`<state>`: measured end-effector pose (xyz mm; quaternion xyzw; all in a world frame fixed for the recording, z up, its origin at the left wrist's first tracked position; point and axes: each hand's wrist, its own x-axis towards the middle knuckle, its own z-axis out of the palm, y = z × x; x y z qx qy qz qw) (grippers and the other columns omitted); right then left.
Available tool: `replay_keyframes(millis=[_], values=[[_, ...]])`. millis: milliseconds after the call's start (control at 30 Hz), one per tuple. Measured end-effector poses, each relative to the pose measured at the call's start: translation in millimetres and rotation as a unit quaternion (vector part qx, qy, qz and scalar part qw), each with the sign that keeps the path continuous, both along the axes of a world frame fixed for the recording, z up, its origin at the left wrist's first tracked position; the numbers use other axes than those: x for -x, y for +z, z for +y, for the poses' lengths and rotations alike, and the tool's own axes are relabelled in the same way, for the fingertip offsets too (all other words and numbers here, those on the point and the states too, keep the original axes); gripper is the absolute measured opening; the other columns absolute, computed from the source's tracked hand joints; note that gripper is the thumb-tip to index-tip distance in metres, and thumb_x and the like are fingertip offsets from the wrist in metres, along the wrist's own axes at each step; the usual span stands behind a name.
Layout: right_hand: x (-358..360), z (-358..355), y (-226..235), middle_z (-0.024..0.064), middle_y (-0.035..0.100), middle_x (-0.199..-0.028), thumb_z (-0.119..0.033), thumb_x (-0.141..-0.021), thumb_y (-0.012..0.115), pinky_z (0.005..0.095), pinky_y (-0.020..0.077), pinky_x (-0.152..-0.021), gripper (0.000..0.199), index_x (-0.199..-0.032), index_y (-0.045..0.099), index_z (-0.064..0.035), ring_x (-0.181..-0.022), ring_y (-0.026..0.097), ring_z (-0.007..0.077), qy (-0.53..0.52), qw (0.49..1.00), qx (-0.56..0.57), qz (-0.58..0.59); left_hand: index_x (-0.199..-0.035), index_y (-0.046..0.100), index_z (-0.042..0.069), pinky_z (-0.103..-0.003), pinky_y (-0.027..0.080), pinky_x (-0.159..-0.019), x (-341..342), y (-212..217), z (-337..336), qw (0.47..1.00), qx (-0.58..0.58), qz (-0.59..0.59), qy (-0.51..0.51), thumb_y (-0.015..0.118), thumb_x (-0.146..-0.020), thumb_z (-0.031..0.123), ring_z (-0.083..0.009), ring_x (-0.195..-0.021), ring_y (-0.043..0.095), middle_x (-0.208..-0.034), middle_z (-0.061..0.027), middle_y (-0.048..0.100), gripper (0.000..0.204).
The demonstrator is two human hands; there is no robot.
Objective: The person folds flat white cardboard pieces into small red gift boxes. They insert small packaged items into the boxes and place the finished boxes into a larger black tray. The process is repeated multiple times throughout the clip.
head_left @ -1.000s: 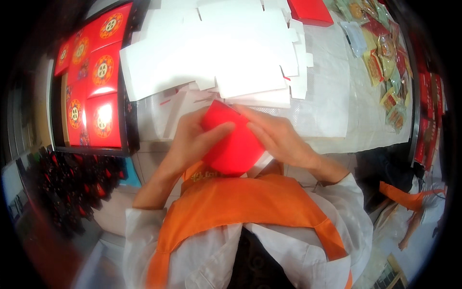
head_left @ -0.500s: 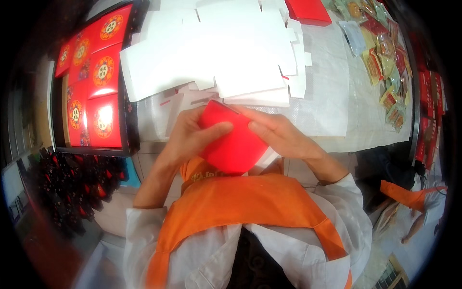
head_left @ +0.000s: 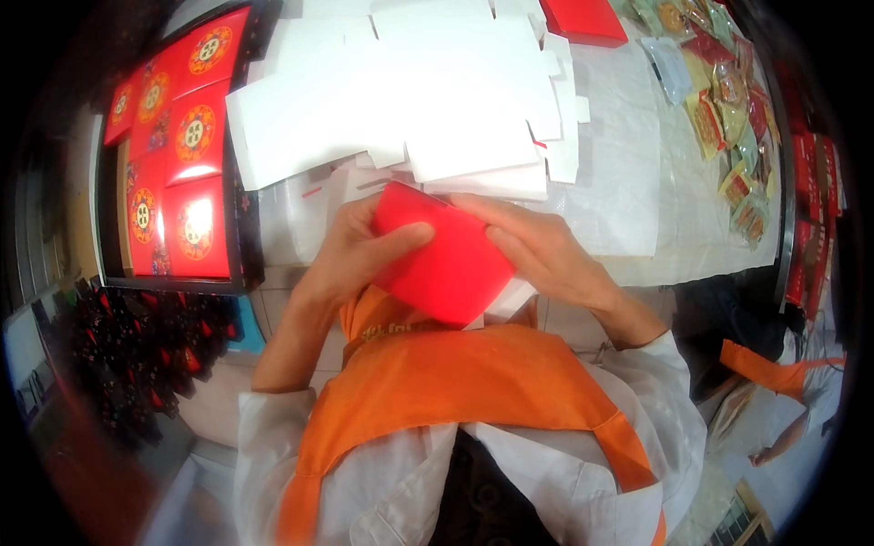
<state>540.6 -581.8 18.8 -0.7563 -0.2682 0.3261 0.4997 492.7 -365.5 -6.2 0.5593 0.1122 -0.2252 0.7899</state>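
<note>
**Red carton (head_left: 446, 264) gripped between left hand (head_left: 355, 246) and right hand (head_left: 551, 255)**

The red carton is held, tilted, in front of the orange apron (head_left: 437, 382), just off the near edge of the covered table (head_left: 619, 182). By the left hand it is clasped at its left side: the thumb is laid across the red face, and the other fingers are mostly hidden behind. By the right hand, partly closed, the upper right edge is pinched, with the fingers stretched along the top and the thumb set against the face. A white flap (head_left: 512, 300) is exposed at the lower right.

Beyond the hands, white card blanks (head_left: 391, 100) are spread in an overlapping pile. To the left, red boxes with round emblems (head_left: 194, 135) are contained in a black-rimmed tray (head_left: 240, 200). Wrapped packets (head_left: 728, 118) are heaped at the right, and another red box (head_left: 584, 22) is placed near the far edge.
</note>
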Motion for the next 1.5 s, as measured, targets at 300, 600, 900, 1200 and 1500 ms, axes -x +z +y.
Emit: replay_keyframes(millis=[300, 600, 900, 1200, 1500], values=[[2.7, -5.2, -6.4, 0.0148, 0.05, -0.121, -0.012, -0.089, 0.042, 0.0303, 0.0381, -0.093, 0.034, -0.122, 0.046, -0.0004, -0.111, 0.049, 0.0253, -0.001, 0.999, -0.031, 0.019, -0.097, 0.059, -0.001, -0.024, 0.048, -0.071, -0.9, 0.6, -0.6, 1.0, -0.014, -0.015, -0.014, 0.063, -0.078, 0.008, -0.0111, -0.079, 0.057, -0.088, -0.0057, 0.062, 0.021], [11.3, -7.2, -11.9, 0.0155, 0.047, -0.125, -0.011, -0.089, 0.045, 0.0309, 0.037, -0.096, 0.034, -0.122, 0.045, -0.0008, -0.116, 0.045, 0.0268, -0.005, 0.997, -0.07, -0.022, -0.095, 0.06, -0.001, -0.023, 0.047, -0.069, -1.8, -0.3, -0.1, 0.998, -0.041, -0.022, -0.041, 0.063, -0.078, 0.01, -0.0111, -0.078, 0.057, -0.087, -0.0063, 0.062, 0.021], [21.4, -8.3, -17.7, 0.0151, 0.047, -0.125, -0.008, -0.087, 0.047, 0.0318, 0.0364, -0.097, 0.034, -0.12, 0.047, -0.0015, -0.117, 0.044, 0.0285, -0.019, 0.995, -0.072, -0.073, -0.094, 0.06, -0.001, -0.024, 0.047, -0.068, -0.7, -4.2, -0.8, 0.995, -0.061, -0.033, -0.071, 0.062, -0.078, 0.013, -0.0106, -0.077, 0.057, -0.086, -0.0062, 0.062, 0.021], [6.8, 0.6, -12.5, 0.0189, 0.026, -0.137, -0.013, -0.083, 0.054, 0.0319, 0.0249, -0.103, 0.064, -0.135, 0.019, 0.0004, -0.127, 0.028, 0.0253, 0.003, 0.994, -0.102, 0.026, -0.097, 0.057, -0.001, -0.026, 0.046, -0.071, -32.4, 33.5, -7.7, 0.932, -0.249, -0.154, -0.215, 0.063, -0.078, 0.015, -0.016, -0.081, 0.057, -0.087, -0.0078, 0.061, 0.026], [31.5, 3.3, -30.2, 0.0154, 0.019, -0.137, -0.003, -0.077, 0.052, 0.0321, 0.0238, -0.102, 0.076, -0.137, 0.004, 0.0005, -0.125, 0.025, 0.021, -0.227, 0.946, -0.216, 0.088, -0.123, 0.036, 0.002, -0.032, 0.035, -0.095, 3.8, 15.1, -5.4, 0.869, -0.341, -0.316, 0.17, 0.06, -0.077, 0.003, -0.0265, -0.115, 0.041, -0.125, -0.0168, 0.04, 0.051]])
